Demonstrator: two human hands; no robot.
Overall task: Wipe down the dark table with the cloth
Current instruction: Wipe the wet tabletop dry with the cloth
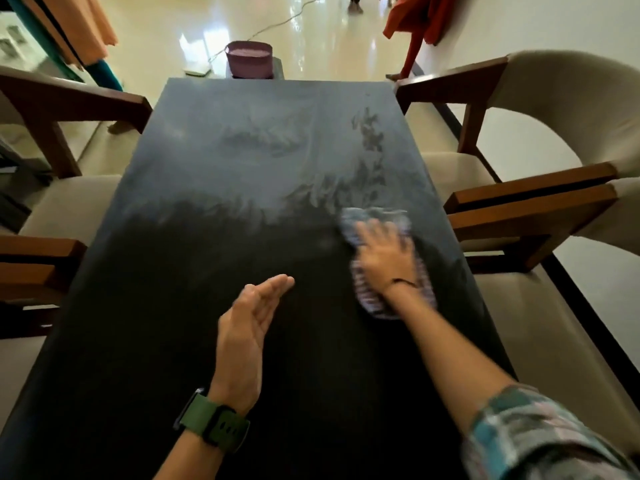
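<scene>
- We are mid-wipe: our right hand (pixel 382 256) presses flat, fingers spread, on the striped purple-and-white cloth (pixel 388 261), which lies near the right edge of the long dark matte table (pixel 207 271).
- Our left hand (pixel 249 323) hovers with straight fingers, holding nothing.
- The far half looks hazy and streaked, so we judge the next strokes should push forward there.

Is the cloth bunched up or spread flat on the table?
Spread flat: the cloth lies on the dark table, showing beyond the right hand pressing it.
</scene>
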